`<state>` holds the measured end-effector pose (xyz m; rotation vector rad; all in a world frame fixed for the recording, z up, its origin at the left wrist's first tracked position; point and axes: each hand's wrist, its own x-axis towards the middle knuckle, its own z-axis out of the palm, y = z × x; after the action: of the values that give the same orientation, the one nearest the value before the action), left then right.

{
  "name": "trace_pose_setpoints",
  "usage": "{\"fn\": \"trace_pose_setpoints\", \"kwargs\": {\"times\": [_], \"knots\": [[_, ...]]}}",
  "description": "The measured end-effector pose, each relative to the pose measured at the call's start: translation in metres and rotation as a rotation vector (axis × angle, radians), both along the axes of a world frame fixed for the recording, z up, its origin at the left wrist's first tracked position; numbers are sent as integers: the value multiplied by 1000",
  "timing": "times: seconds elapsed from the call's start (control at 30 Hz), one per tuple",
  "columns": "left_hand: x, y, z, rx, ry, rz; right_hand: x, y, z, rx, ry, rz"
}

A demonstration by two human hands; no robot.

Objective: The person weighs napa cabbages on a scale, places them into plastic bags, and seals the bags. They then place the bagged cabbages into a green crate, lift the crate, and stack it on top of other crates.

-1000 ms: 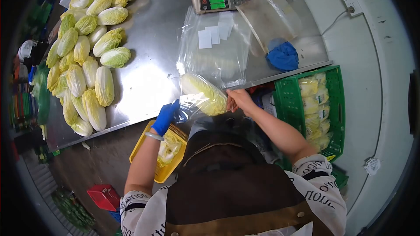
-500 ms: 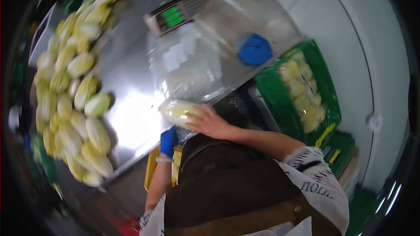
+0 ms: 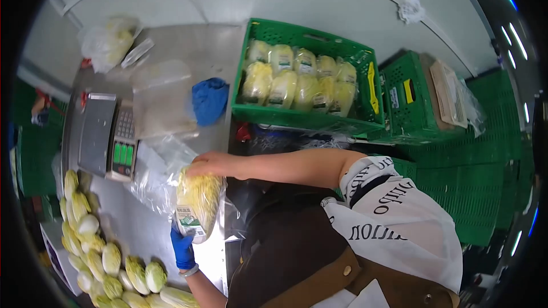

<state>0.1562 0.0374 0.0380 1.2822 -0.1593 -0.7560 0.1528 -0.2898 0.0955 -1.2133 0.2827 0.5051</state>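
Note:
A yellow cabbage in a clear labelled bag is held over the table's near edge. My left hand, in a blue glove, supports its lower, white end beside the label. My bare right hand lies on its leafy upper end, with fingers curved over the top. Clear plastic bags lie just left of the cabbage. Many unbagged cabbages are spread at the lower left.
A scale with a green display stands on the metal table. A blue cloth lies near the table's edge. Beyond my right arm, a green crate holds several bagged cabbages. Another green crate stands farther right.
The view has swung to the right, toward the crates. The bagged cabbage now stands more upright with its label showing, and my gloved left hand has come onto its lower end.

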Motion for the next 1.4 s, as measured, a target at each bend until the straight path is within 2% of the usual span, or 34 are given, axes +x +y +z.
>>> {"fn": "trace_pose_setpoints", "kwargs": {"times": [0.03, 0.1, 0.13, 0.17, 0.2, 0.23, 0.27, 0.33, 0.37, 0.4, 0.43, 0.47, 0.5, 0.53, 0.57, 0.63, 0.67, 0.7, 0.77, 0.8, 0.83, 0.93, 1.03, 1.13, 1.2, 1.23, 1.3, 1.4], "knots": [[-2, -29, 16, -15, 49, 89, -10, -24, 8, 242, 49, -60], [-11, -91, 33, -78, 99, 231, -30, -48, 3, 146, -167, -183], [-19, -118, 22, -59, 168, 324, -42, -60, 2, 99, -271, -245], [-26, -152, 16, -142, 207, 267, -62, -75, 26, 55, -449, -212], [-44, -207, 49, -173, 242, 233, -70, -72, 7, 102, -480, -415], [-60, -247, 70, -115, 268, 173, -81, -91, 25, 176, -361, -546], [-60, -265, 55, 10, 119, -90, -98, -118, 45, 252, -243, -672], [-66, -303, 53, 226, -650, -314, -137, -184, 49, 91, -72, -817], [-67, -318, 59, 165, -594, -356, -160, -215, 53, 24, -180, -889], [-68, -330, 69, 109, -535, -397, -182, -242, 58, -150, -174, -1037], [-75, -342, 80, -7, -199, -357, -204, -277, 38, -520, -28, -1158], [-74, -345, 73, 36, -76, -392, -228, -310, 21, -726, -139, -1214], [-69, -342, 60, 85, 47, -425, -254, -338, 0, -828, -142, -1250], [-67, -343, 53, 132, 169, -452, -276, -350, -14, -1014, -6, -1274], [-73, -353, 64, 162, 187, -396, -292, -363, -28, -1200, 129, -1284], [-77, -355, 46, 179, 123, -413, -319, -379, -75, -1122, 220, -1280], [-79, -357, 39, 189, 90, -420, -321, -380, -81, -1081, 263, -1276], [-82, -358, 33, 196, 139, -406, -321, -383, -87, -1006, 380, -1253], [-86, -359, 27, 214, 238, -382, -320, -387, -99, -688, 342, -1224], [-89, -359, 24, 232, 205, -379, -319, -389, -106, -529, 320, -1206], [-90, -359, 21, 247, 170, -379, -333, -404, -149, -417, 333, -1166], [-87, -354, 19, 285, 103, -382, -342, -414, -141, -341, 418, -1090], [-86, -342, 15, 349, 79, -361, -334, -403, -138, -1354, 490, -837], [-86, -318, -2, 385, 72, -309, -304, -388, -58, -1856, 260, -482], [-89, -298, -25, 399, 111, -235, -302, -397, -70, -1842, 320, -99], [-92, -290, -33, 415, 33, -268, -302, -404, -81, -1826, 334, 99], [-102, -275, -41, 456, -111, -307, -315, -432, -145, -1791, 336, 99], [-108, -257, -45, 491, 55, -183, -303, -447, -145, -1738, 436, 250]]}}
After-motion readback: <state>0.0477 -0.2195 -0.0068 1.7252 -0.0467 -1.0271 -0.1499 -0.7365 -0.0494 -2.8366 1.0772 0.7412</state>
